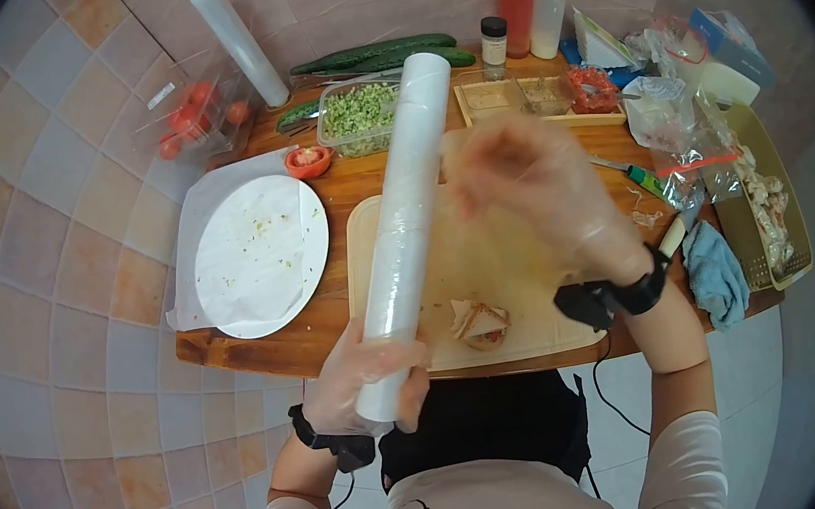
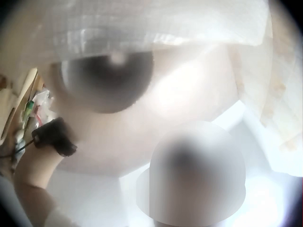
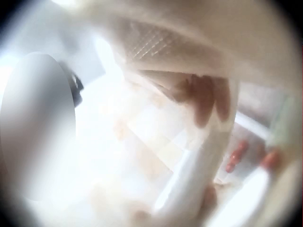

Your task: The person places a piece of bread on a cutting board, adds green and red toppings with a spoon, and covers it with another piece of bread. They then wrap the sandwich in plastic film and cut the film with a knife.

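My gloved left hand (image 1: 337, 383) grips the lower end of a long white roll of cling film (image 1: 404, 225), which stands tilted over the cutting board (image 1: 363, 260). The gloved right hand (image 1: 540, 179), blurred, is raised just right of the roll's upper half, its fingers bent. In the right wrist view, fingertips (image 3: 203, 106) overlap the roll (image 3: 189, 179); I cannot tell whether they pinch the film. A small cut sandwich (image 1: 481, 324) sits near the board's front edge. The left wrist view is mostly blurred.
Left, a paper-lined white plate (image 1: 318, 235) holds crumbs. Behind stand a tub of chopped greens (image 1: 361, 114), a halved tomato (image 1: 307, 161), cucumbers (image 1: 375, 54), another film roll (image 1: 241, 47) and sauce bottles (image 1: 518, 11). A blue cloth (image 1: 714, 275) and olive basket (image 1: 794, 220) lie right.
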`<act>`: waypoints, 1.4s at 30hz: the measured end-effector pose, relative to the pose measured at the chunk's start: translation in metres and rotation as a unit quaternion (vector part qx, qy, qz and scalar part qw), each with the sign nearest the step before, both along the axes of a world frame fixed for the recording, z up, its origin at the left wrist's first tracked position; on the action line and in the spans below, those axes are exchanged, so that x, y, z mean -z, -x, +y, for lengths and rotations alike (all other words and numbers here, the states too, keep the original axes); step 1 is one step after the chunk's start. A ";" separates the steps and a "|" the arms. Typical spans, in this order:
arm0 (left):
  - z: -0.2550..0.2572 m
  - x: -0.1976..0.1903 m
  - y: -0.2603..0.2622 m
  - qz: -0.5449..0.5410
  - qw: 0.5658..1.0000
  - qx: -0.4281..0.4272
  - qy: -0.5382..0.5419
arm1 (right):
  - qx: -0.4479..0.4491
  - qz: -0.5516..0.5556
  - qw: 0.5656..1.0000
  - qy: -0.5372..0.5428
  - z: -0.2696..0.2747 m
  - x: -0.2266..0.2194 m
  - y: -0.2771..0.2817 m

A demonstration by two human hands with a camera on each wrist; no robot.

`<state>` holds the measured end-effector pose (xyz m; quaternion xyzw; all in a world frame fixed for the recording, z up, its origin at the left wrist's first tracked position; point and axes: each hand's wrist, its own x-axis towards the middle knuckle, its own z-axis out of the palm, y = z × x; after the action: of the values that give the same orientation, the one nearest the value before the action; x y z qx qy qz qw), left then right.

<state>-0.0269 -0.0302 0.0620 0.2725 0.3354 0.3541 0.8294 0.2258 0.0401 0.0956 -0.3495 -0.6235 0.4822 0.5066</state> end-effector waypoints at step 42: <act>0.000 0.002 -0.016 0.135 0.983 0.003 -0.123 | 0.129 -0.293 0.877 -0.358 -0.021 0.029 0.024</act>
<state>-0.0113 -0.0304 0.0600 0.4186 0.3972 0.3497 0.7380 0.2021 0.0194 0.0670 -0.3471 -0.8231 0.0324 0.4483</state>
